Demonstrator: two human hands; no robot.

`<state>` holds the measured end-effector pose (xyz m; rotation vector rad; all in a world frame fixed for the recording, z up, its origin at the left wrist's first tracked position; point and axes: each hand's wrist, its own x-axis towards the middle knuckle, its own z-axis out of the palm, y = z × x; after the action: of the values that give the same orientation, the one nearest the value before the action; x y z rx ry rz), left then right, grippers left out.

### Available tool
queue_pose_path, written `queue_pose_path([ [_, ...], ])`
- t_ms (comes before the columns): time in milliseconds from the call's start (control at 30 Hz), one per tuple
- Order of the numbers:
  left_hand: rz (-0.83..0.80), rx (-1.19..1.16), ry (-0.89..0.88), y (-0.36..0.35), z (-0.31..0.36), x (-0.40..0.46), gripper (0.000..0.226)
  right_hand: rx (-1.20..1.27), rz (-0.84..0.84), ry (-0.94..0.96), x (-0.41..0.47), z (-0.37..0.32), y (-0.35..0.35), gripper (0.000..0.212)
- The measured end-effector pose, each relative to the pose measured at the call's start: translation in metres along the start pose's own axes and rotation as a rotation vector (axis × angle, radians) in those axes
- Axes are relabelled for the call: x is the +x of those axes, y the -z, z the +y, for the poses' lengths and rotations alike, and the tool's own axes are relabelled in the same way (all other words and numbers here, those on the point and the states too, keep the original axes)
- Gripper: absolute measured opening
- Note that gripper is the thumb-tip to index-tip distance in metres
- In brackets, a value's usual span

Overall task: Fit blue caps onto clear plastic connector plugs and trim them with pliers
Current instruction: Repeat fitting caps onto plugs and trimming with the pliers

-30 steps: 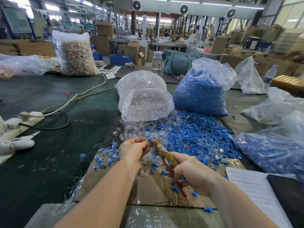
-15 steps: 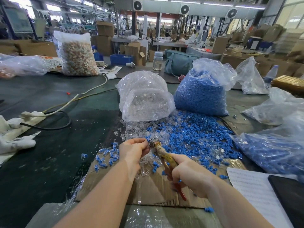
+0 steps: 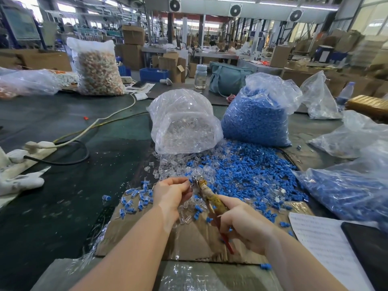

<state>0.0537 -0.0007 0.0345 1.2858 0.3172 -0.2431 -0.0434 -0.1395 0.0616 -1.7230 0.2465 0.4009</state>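
the left hand (image 3: 171, 193) pinches a small capped plug (image 3: 190, 181) between its fingertips, holding it right at the nose of the pliers (image 3: 207, 196). the right hand (image 3: 241, 222) grips the pliers by their taped handles, a red handle end poking out below the palm; whether the jaws are closed on the plug i cannot tell. both hands work over a sheet of cardboard (image 3: 189, 242) on the dark counter (image 3: 63, 206). a cluster of finished capped plugs (image 3: 136, 198) lies just left of the left hand. ahead, loose blue caps (image 3: 252, 173) and clear plugs (image 3: 174, 164) spill in front of a bag of clear plugs (image 3: 184, 127) and a bag of blue caps (image 3: 258, 116).
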Motion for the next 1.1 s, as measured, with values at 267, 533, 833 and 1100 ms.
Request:
queue_pose_path([
  [267,-0.007,0.04,-0.014,0.001,0.004,-0.004,0.015,0.021,-0.071,-0.003,-0.003,-0.004,0.005,0.066],
  [533,-0.035,0.043,0.027,0.001,0.01,-0.003,0.012,-0.008,-0.07,0.0,-0.002,-0.004,0.009,0.068],
  [833,-0.024,0.047,0.038,-0.001,0.01,-0.002,0.012,-0.094,-0.075,0.015,-0.004,-0.006,0.009,0.063],
  [1100,-0.014,0.091,0.03,-0.001,0.006,-0.001,0.014,-0.254,-0.038,0.026,-0.003,-0.007,0.009,0.046],
])
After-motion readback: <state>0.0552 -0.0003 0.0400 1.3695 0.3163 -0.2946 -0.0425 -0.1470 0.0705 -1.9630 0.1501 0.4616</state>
